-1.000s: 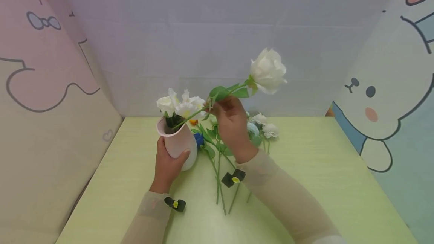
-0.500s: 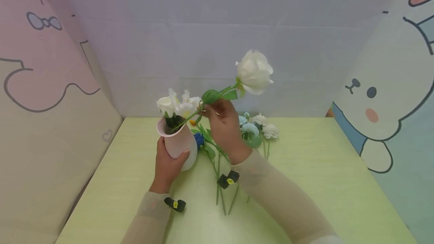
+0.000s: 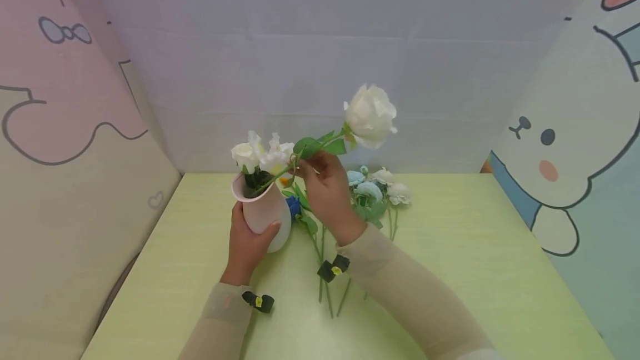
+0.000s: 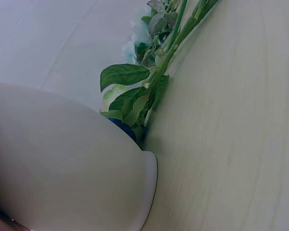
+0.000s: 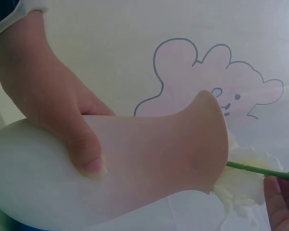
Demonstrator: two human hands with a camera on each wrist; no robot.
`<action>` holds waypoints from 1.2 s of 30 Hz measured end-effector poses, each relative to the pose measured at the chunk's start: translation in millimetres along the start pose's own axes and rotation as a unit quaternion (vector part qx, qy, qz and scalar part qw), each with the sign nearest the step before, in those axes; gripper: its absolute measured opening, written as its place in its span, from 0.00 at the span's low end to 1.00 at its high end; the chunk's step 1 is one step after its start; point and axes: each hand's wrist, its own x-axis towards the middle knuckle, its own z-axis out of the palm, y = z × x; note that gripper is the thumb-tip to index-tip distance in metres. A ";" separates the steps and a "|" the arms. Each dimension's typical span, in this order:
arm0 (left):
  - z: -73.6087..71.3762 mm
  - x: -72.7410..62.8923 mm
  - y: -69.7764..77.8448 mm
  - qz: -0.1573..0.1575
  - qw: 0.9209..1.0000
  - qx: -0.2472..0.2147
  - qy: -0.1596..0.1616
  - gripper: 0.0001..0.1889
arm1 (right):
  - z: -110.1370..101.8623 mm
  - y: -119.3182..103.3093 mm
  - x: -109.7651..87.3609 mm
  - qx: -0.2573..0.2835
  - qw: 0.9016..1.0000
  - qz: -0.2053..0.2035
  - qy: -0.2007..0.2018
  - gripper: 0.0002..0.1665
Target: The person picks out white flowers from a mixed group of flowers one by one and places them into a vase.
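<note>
My left hand (image 3: pixel 250 244) grips the body of a pale pink and white vase (image 3: pixel 267 213), its thumb across the front. Out of the vase's mouth stand a white rose (image 3: pixel 244 155) and a ruffled white flower (image 3: pixel 275 159). My right hand (image 3: pixel 327 190) pinches the green stem of a large white rose (image 3: pixel 370 116) just below its leaves. This rose leans to the right, and its lower stem (image 5: pixel 250 168) runs into the vase mouth. How deep the stem goes is hidden inside the vase.
On the yellow-green table (image 3: pixel 450 271) behind the right hand lie pale blue flowers (image 3: pixel 369 190) and white flowers (image 3: pixel 399 193). A blue rose (image 3: pixel 293 207) lies beside the vase, with several loose stems pointing toward the front. Cloth walls with cartoon prints (image 3: pixel 550 143) enclose the table.
My right hand has moved left and slightly down toward the vase, bringing the large white rose with it. My left hand and the vase have stayed in place.
</note>
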 end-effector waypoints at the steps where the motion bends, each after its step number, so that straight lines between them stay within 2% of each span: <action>1: -0.2 0.2 -0.1 0.000 1.000 -0.001 -0.001 0.52 | -0.2 0.3 0.4 0.002 1.000 -0.001 -0.004 0.09; 7: -0.3 0.6 0.7 0.000 1.000 -0.003 0.000 0.52 | 0.0 -0.2 0.9 0.010 1.000 -0.001 -0.020 0.09; 21: 0.2 0.1 -0.7 0.010 1.000 -0.008 0.005 0.52 | 5.6 3.8 -2.2 -0.004 0.999 0.037 -0.003 0.10; 28: -0.2 -1.3 -0.7 0.017 1.000 -0.006 0.005 0.52 | 10.8 8.2 -5.4 -0.049 0.998 0.048 0.007 0.11; 33: -0.1 -2.1 0.5 0.025 1.000 -0.003 0.006 0.52 | 12.8 11.3 -3.8 -0.057 0.997 0.048 -0.002 0.14; 36: -0.1 -1.8 0.4 0.025 1.000 -0.002 0.005 0.52 | 12.7 11.7 -0.9 -0.070 0.996 0.055 -0.004 0.12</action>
